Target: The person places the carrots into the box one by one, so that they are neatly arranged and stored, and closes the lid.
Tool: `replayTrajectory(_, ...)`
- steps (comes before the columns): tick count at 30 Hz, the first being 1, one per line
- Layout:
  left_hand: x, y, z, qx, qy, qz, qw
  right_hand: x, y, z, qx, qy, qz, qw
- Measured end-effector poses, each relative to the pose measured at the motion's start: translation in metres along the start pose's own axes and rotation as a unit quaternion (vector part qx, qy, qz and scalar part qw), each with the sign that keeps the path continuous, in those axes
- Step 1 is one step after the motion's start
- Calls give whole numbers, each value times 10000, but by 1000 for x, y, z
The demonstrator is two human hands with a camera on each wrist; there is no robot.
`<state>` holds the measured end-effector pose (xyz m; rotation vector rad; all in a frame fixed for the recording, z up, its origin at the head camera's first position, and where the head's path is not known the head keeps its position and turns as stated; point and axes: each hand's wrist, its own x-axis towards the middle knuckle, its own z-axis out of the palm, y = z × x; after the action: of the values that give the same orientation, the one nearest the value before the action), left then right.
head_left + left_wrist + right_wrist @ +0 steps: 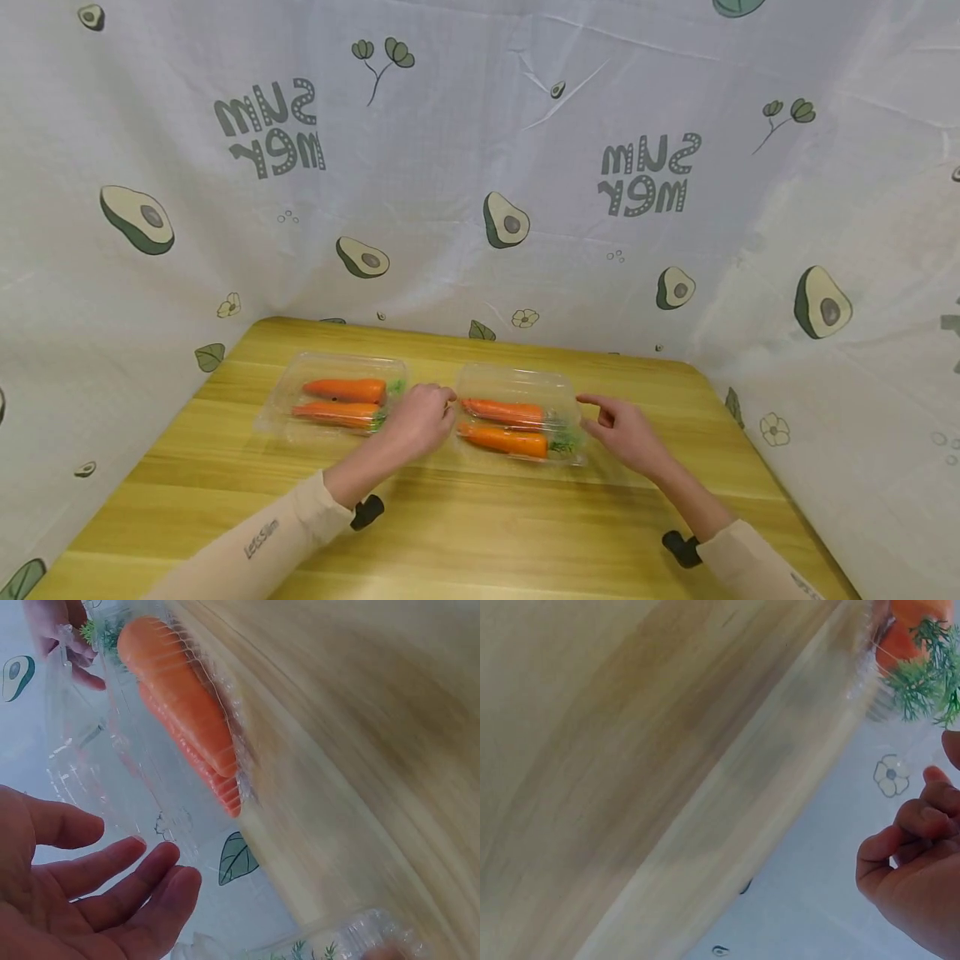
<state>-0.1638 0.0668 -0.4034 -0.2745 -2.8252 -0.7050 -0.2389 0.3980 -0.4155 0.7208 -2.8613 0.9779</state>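
Observation:
Two orange carrots with green tops lie in the right clear plastic box. My left hand is between this box and the left one, beside the right box's left end. In the left wrist view its fingers are loosely bent, with a gap before the plastic and nothing held. At the right box's other end is my right hand, index finger extended toward the rim and the remaining fingers curled. Whether it touches the plastic I cannot tell. The left clear box holds two more carrots.
Both boxes stand on a wooden-grain table, toward its back edge. A pale curtain printed with avocados and lettering hangs behind and at both sides. A dark wrist device sits under each sleeve cuff.

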Motion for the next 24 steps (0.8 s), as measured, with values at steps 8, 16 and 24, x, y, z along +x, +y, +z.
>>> replayTrajectory(8, -8, 1, 3, -691, -512, -382, 9956, -7, -1, 5, 122, 45, -21, 9999)
replayTrajectory(16, -15, -1, 7, -1106, -630, -684, 9895, -17, -1, 3, 678, 125, 272, 9972)
replayTrajectory(24, -19, -2, 13, -1448, -637, -1051, 9818, -30, -7, 2, 901, -433, 1439, 9845)
